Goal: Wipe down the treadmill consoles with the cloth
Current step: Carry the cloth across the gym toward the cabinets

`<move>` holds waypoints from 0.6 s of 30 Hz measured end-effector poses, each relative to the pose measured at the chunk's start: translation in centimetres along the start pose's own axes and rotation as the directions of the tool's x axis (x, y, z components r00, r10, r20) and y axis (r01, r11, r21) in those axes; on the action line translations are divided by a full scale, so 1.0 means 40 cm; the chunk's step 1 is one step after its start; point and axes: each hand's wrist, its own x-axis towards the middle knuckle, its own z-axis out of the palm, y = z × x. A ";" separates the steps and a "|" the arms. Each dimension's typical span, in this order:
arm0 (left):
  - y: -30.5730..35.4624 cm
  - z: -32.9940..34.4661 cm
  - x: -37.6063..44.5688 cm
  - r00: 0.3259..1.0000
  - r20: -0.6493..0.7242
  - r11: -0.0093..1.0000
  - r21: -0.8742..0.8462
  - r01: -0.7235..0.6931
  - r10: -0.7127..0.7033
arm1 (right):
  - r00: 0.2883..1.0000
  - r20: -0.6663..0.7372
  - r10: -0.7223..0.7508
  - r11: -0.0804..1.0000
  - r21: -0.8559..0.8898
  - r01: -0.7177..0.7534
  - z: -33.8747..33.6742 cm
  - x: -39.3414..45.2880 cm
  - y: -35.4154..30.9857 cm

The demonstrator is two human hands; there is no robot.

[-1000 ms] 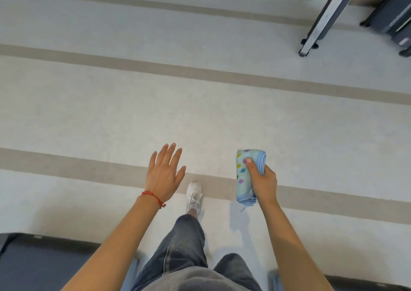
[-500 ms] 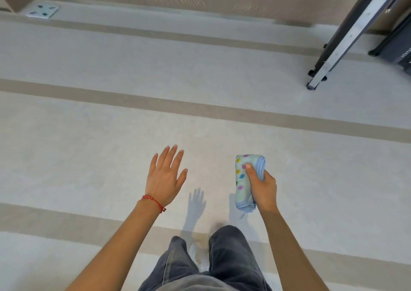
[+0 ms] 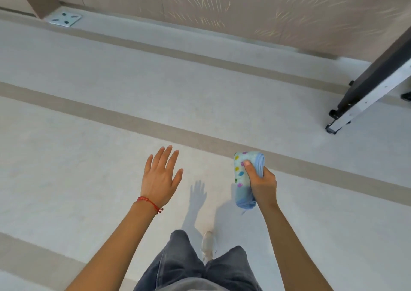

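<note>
Nearest the camera are the person's dark grey trousers (image 3: 189,266) and, just beyond the knees, the toe of a pale shoe (image 3: 208,244) on the light floor (image 3: 66,168). Both forearms reach forward over that floor. The left hand (image 3: 159,177), with a red string bracelet (image 3: 149,203) at the wrist, is spread flat with straight fingers and holds nothing; its shadow falls on the floor just to its right. The right hand (image 3: 261,183) is wrapped round the cloth (image 3: 243,175), thumb pressed across the front and fingers curled behind, so the cloth is carried in the air at the right of the scene, touching no surface. The cloth is a rolled bundle, pale blue with small coloured spots, its ends sticking out above and below the fist. It looks light and soft, likely to sag and unroll if held loosely, so a grip round the middle of the roll, as here, seems the sound way to carry it; for wiping it would probably serve better opened out and pressed flat under the palm. Farther off, tan stripes cross the floor. At the far right stands a slanted dark and silver machine frame (image 3: 373,86) on small feet; no console is in view. At the far left a small white scale (image 3: 64,19) lies by the beige wall (image 3: 222,8).
</note>
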 end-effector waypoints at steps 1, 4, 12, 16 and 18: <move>0.000 -0.004 0.037 1.000 -0.003 1.000 0.002 0.011 -0.011 | 1.000 0.004 -0.007 1.000 -0.013 0.007 0.008 0.040 -0.025; -0.013 -0.006 0.150 0.999 -0.018 0.999 0.004 0.043 -0.043 | 1.000 0.027 -0.015 0.999 -0.037 0.016 0.046 0.155 -0.092; -0.131 0.012 0.505 0.990 -0.055 0.992 -0.020 0.128 -0.129 | 0.993 0.107 -0.055 0.994 -0.092 0.065 0.250 0.478 -0.245; -0.216 0.004 0.686 0.984 -0.046 0.985 -0.030 0.170 -0.171 | 0.987 0.151 -0.059 0.993 -0.092 0.074 0.377 0.634 -0.344; -0.257 -0.004 0.764 0.982 -0.051 0.983 -0.032 0.183 -0.184 | 0.983 0.169 -0.065 0.993 -0.091 0.081 0.435 0.702 -0.393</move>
